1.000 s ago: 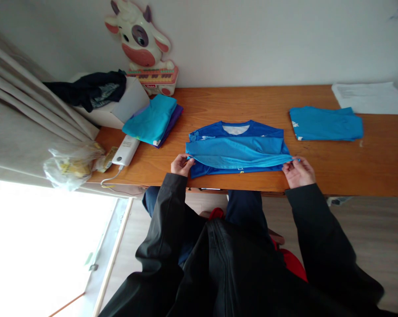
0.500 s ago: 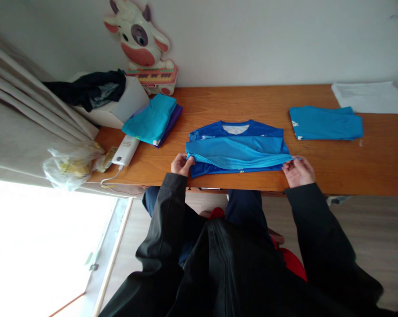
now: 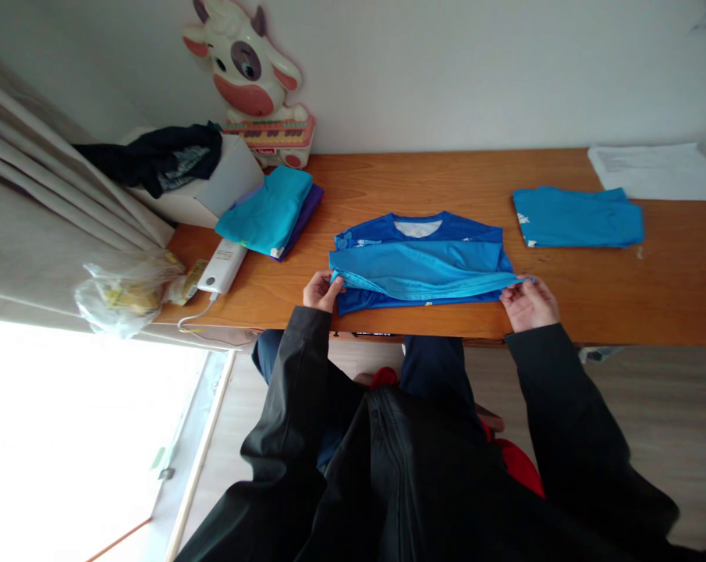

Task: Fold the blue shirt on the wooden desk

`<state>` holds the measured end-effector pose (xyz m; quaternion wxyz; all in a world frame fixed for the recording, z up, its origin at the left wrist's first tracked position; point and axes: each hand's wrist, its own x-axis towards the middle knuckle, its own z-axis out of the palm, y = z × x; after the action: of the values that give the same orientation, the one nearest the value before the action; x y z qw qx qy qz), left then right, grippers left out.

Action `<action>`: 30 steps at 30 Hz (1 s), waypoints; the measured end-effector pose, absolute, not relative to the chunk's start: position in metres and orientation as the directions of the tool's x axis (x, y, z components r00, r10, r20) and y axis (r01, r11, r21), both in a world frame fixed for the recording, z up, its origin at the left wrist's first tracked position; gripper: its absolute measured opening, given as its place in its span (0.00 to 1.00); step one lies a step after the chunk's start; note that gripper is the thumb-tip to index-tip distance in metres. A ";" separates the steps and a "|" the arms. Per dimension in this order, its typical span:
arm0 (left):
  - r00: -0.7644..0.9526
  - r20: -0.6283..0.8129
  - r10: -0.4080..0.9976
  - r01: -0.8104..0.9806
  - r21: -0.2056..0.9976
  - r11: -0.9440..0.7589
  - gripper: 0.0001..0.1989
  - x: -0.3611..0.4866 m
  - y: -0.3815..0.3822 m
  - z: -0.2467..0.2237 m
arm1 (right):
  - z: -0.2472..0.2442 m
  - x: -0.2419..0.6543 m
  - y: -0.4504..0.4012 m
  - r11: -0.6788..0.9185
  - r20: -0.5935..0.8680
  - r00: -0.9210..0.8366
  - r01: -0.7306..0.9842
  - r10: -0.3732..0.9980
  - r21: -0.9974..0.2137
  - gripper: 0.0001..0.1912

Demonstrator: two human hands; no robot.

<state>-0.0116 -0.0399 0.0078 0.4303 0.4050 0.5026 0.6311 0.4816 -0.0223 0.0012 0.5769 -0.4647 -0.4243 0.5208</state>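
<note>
A blue T-shirt (image 3: 420,269) lies on the wooden table, its round neckline toward the wall. A lighter blue part of it is folded up over the darker front. My left hand (image 3: 323,291) pinches the left end of the light blue edge between thumb and fingers. At the right end of that same edge, my right hand (image 3: 530,304) pinches the cloth, and the edge is stretched between both hands. Dark blue fabric shows below the edge, near the front of the table.
On the right lies a folded blue garment (image 3: 578,218) beside white papers (image 3: 657,172). Folded turquoise and purple clothes (image 3: 267,211), a white device with a cable (image 3: 222,267), a plastic bag (image 3: 124,297), a box with dark cloth (image 3: 232,176) and a cow toy keyboard (image 3: 271,136) occupy the left.
</note>
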 end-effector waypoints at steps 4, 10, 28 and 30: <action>-0.313 0.075 0.947 -0.165 0.977 -0.132 0.28 -0.009 -0.040 0.009 | -0.011 0.484 -0.015 0.045 -0.004 0.154 -0.311 0.988 -0.949 0.17; -0.322 0.079 0.943 -0.180 0.973 -0.143 0.28 -0.008 -0.040 0.008 | -0.017 0.487 -0.010 0.038 -0.033 0.163 -0.412 0.986 -0.910 0.19; -0.354 0.098 0.930 -0.158 0.974 -0.162 0.27 -0.009 -0.039 0.006 | -0.013 0.483 -0.011 0.053 -0.030 0.181 -0.438 0.983 -0.897 0.18; -0.353 0.098 0.930 -0.159 0.974 -0.163 0.26 -0.010 -0.040 0.006 | -0.013 0.483 -0.012 0.050 -0.033 0.181 -0.435 0.983 -0.899 0.19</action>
<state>-0.0095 -0.0396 0.0063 0.4152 0.3887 0.4959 0.6562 0.4827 -0.0117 -0.0126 0.6459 -0.4165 -0.3286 0.5490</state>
